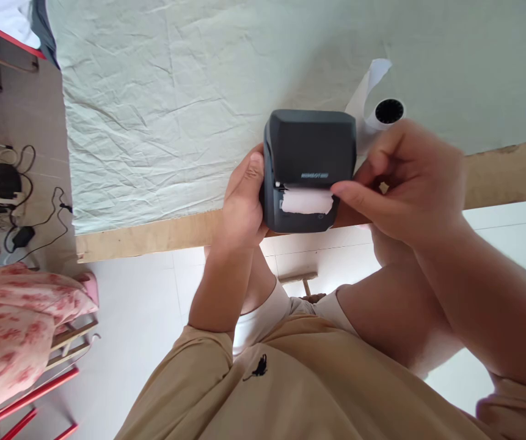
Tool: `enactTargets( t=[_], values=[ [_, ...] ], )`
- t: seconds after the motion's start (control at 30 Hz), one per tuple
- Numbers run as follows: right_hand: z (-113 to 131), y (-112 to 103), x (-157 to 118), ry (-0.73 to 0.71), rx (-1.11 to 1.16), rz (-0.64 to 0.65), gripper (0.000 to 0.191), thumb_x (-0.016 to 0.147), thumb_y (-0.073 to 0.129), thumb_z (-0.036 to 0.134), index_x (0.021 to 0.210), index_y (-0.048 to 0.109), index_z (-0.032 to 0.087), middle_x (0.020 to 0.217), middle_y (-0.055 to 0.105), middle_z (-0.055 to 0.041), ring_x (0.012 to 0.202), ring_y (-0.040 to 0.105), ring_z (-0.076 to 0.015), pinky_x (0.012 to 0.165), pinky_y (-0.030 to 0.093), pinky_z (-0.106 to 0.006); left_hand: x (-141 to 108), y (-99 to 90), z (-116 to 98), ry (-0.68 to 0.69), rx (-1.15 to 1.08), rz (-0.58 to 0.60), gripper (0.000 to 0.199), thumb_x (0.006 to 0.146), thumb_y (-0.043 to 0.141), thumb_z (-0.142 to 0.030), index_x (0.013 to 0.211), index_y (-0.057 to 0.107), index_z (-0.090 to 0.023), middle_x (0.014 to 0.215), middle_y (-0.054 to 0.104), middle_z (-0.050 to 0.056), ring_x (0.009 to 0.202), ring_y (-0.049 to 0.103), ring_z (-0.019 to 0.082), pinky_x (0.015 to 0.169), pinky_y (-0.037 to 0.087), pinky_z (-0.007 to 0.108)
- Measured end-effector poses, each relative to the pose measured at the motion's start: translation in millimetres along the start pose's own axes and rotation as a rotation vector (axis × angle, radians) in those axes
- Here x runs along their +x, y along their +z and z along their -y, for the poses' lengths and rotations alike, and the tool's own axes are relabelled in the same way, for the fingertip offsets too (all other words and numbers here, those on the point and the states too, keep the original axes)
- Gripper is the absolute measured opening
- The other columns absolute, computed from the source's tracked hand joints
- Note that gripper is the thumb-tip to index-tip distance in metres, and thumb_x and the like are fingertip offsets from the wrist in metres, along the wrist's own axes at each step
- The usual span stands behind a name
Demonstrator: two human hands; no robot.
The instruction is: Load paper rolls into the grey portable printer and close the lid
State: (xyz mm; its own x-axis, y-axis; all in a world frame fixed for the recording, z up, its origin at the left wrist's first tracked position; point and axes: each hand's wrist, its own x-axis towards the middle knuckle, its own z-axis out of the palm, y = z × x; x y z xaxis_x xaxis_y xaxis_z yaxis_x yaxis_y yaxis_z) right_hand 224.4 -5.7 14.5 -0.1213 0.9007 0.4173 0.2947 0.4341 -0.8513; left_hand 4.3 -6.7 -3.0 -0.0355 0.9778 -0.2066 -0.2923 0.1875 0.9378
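Note:
A black label printer is held up near the table's front edge, with a torn white paper strip sticking out of its front slot. My left hand is wrapped round the printer's left side, thumb on the edge. At the printer's right front corner is my right hand, its fingers curled and its thumb tip touching the right end of the strip. Whether that hand pinches the paper is unclear. Just behind it, a white paper roll with a black core stands on the cloth, its loose end curling up.
A pale green cloth covers the table, with a bare wooden edge in front. Cables and a black adapter lie at the left. A pink floral cloth hangs over a wooden frame at the lower left.

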Motion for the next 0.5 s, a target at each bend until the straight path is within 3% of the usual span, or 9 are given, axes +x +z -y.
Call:
enactTargets(
  t=[0.03, 0.13, 0.23, 0.3, 0.4, 0.5],
  values=[
    [4, 3, 2, -0.049, 0.014, -0.088, 0.058, 0.096, 0.095, 0.050, 0.082, 0.043, 0.027, 0.063, 0.054, 0.0078, 0.049, 0.054, -0.0091, 0.042, 0.037, -0.025, -4, 3.9, -5, -0.027, -0.005, -0.012, 0.031, 0.114, 0.069, -0.053, 0.098, 0.075, -0.027, 0.089, 0.075, 0.001, 0.107, 0.081, 0.023, 0.076, 0.062, 0.032],
    [14, 10, 10, -0.151, 0.017, -0.317, 0.055, 0.102, 0.087, 0.047, 0.079, 0.042, 0.028, 0.063, 0.051, 0.0054, 0.054, 0.069, -0.0145, 0.038, 0.036, -0.026, -8, 10.4, -13, -0.038, -0.066, -0.008, 0.034, 0.117, 0.065, -0.049, 0.096, 0.076, -0.026, 0.082, 0.070, 0.000, 0.083, 0.074, 0.016, 0.067, 0.057, 0.027],
    [19, 12, 19, -0.166, -0.065, -0.384, 0.043, 0.104, 0.081, 0.041, 0.079, 0.047, 0.028, 0.070, 0.061, 0.0019, 0.067, 0.078, -0.0184, 0.041, 0.037, -0.029, -5, 11.2, -12, -0.041, -0.072, 0.000, 0.035, 0.117, 0.065, -0.054, 0.100, 0.079, -0.025, 0.082, 0.070, -0.001, 0.072, 0.066, 0.012, 0.065, 0.057, 0.025],
    [20, 10, 22, -0.177, -0.208, -0.309, 0.027, 0.100, 0.075, 0.031, 0.081, 0.057, 0.027, 0.077, 0.072, 0.0022, 0.065, 0.074, -0.0154, 0.048, 0.042, -0.030, -5, 11.3, -12, -0.027, -0.059, -0.013, 0.036, 0.115, 0.068, -0.057, 0.102, 0.079, -0.025, 0.083, 0.070, -0.002, 0.071, 0.066, 0.012, 0.063, 0.056, 0.024],
    [21, 5, 26, -0.153, -0.576, -0.055, 0.008, 0.094, 0.068, 0.025, 0.088, 0.071, 0.028, 0.072, 0.073, 0.0046, 0.059, 0.060, -0.0135, 0.056, 0.038, -0.033, -7, 12.3, -13, -0.028, -0.044, 0.010, 0.035, 0.115, 0.069, -0.056, 0.100, 0.079, -0.026, 0.084, 0.070, -0.001, 0.073, 0.064, 0.011, 0.065, 0.056, 0.023],
    [26, 0, 33, -0.040, -0.812, 0.203, 0.013, 0.094, 0.068, 0.033, 0.101, 0.078, 0.030, 0.071, 0.068, 0.0012, 0.062, 0.053, -0.0181, 0.059, 0.026, -0.036, -10, 12.4, -15, -0.013, -0.009, 0.025, 0.036, 0.118, 0.064, -0.051, 0.100, 0.081, -0.026, 0.087, 0.071, -0.001, 0.075, 0.063, 0.011, 0.069, 0.056, 0.022]
  ],
)
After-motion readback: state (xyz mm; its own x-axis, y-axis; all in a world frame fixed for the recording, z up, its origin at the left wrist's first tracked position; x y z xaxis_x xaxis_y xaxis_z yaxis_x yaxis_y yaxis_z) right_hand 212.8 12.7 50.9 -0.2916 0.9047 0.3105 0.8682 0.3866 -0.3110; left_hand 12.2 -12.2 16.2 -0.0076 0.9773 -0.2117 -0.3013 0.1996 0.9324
